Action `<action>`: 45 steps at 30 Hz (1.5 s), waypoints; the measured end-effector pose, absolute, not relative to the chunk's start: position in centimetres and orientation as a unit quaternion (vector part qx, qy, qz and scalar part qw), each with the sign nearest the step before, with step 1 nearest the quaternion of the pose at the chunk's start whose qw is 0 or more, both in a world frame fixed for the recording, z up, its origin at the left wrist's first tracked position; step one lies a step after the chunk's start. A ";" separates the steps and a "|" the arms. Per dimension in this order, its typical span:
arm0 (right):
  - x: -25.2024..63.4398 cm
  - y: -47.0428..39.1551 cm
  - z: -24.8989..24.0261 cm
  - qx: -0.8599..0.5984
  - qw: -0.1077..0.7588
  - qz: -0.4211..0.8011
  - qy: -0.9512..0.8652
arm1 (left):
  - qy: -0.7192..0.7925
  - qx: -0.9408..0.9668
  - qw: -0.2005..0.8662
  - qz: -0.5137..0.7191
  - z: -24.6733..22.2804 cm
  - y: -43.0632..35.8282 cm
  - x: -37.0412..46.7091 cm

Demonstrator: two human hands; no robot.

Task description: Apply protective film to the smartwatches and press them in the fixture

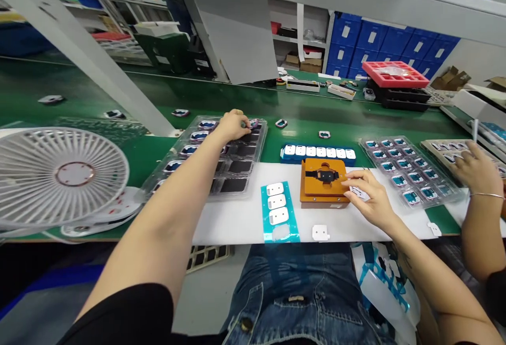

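Reaching to the far corner of a clear plastic tray, my left hand pinches a small framed device part by its edge. Similar parts fill several pockets on the tray's left; pockets on its right show dark bottoms. My right hand is open beside an orange fixture, fingertips close to its right edge. A black part sits in the fixture's recess. Below those fingers shows a white label piece; whether they touch it, I cannot tell.
A blue label strip and a white piece lie on the white mat. Behind the fixture is a blue holder with white labels. A filled tray and a co-worker's hand are right; a fan stands left.
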State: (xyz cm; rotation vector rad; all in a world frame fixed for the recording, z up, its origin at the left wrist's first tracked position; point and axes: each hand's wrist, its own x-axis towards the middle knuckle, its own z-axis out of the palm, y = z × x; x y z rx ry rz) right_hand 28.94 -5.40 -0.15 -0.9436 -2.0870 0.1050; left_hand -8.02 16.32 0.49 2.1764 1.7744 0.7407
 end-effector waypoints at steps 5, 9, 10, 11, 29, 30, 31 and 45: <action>27.3 -6.4 1.4 -0.334 0.430 0.054 -0.837 | 0.581 0.726 0.177 0.323 0.9 11.9 -5.1; 24.8 -6.4 2.4 -0.260 0.416 0.009 -0.871 | 0.418 0.706 0.434 0.372 0.8 4.1 -0.9; 24.3 -6.4 2.5 -0.239 0.406 -0.010 -0.882 | 0.385 0.691 0.493 0.363 0.6 1.9 0.1; 24.0 -6.3 2.6 -0.215 0.393 -0.024 -0.894 | 0.358 0.678 0.549 0.333 0.4 -0.1 1.0; 25.3 -4.2 1.4 -0.327 0.329 0.065 -0.884 | 0.297 0.522 0.659 0.453 -2.0 -7.6 4.4; 25.6 -3.2 1.3 -0.361 0.326 0.071 -0.871 | 0.304 0.516 0.648 0.471 -2.2 -7.6 4.1; 25.9 -2.3 1.2 -0.390 0.321 0.079 -0.859 | 0.312 0.511 0.640 0.482 -2.5 -7.7 3.8; 26.3 0.0 1.0 -0.436 0.231 0.125 -0.861 | 0.371 0.460 0.624 0.511 -4.1 -9.2 2.5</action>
